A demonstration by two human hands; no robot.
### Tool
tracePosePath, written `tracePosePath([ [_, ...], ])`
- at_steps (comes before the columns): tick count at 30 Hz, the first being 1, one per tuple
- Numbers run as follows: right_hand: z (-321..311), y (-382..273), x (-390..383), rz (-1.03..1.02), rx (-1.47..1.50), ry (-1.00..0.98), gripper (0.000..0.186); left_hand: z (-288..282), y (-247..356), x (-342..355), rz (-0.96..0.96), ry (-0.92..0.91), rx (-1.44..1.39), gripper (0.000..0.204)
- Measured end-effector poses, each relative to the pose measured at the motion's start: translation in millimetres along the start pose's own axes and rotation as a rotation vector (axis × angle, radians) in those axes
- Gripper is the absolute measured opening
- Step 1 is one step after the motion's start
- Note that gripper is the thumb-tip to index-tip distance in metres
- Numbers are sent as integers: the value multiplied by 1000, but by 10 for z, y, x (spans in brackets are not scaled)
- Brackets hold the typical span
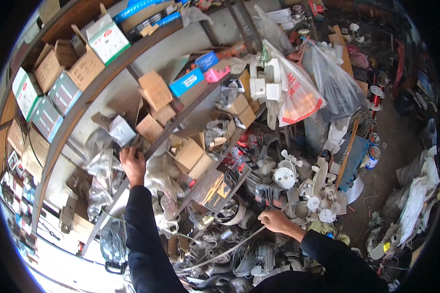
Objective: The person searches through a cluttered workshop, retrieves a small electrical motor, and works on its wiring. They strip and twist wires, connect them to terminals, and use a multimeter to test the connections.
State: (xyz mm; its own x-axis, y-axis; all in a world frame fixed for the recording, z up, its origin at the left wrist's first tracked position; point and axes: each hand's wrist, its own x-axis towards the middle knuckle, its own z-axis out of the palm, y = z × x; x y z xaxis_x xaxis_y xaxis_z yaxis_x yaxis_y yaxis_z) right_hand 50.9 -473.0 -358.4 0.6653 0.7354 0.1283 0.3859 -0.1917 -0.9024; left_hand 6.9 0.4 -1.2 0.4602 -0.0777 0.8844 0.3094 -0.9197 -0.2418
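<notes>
My left hand [134, 166] is raised to the middle shelf, fingers curled at a clutter of clear plastic bags [100, 166], just below a small pale box [120, 129]; what they grip is hidden. My right hand [274, 219] is lower, closed on a long pale cable or strip [230, 251] that runs down to the left over coiled wires [244, 259] and metal parts. Open brown cardboard boxes [188, 154] stand on the shelf between my hands.
Upper shelves [85, 90] hold cardboard boxes. Hanging plastic bags [298, 93] and white fittings [266, 80] are at upper right. Fan parts [286, 176], spools [375, 97], cans [372, 156] and a blue case [354, 158] crowd the right, beside a strip of floor [393, 151].
</notes>
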Motion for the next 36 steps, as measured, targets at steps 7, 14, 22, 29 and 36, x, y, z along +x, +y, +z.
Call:
tracePosePath([
  [7,41,31,43,-27,24,-9,16,27,-16,-2,-21,19,-19,14],
  [14,59,46,58,9,-2,-72,18,19,-3,5,-13,33,9,14],
  [22,149,100,56,57,59,-92,18,4,27,35,8,57,-15,14],
  [29,188,158,49,-62,-10,-33,22,20,-10,26,35,36,13,16],
  [36,246,179,-5,25,-73,-82,33,42,-55,0,45,19,45,16],
])
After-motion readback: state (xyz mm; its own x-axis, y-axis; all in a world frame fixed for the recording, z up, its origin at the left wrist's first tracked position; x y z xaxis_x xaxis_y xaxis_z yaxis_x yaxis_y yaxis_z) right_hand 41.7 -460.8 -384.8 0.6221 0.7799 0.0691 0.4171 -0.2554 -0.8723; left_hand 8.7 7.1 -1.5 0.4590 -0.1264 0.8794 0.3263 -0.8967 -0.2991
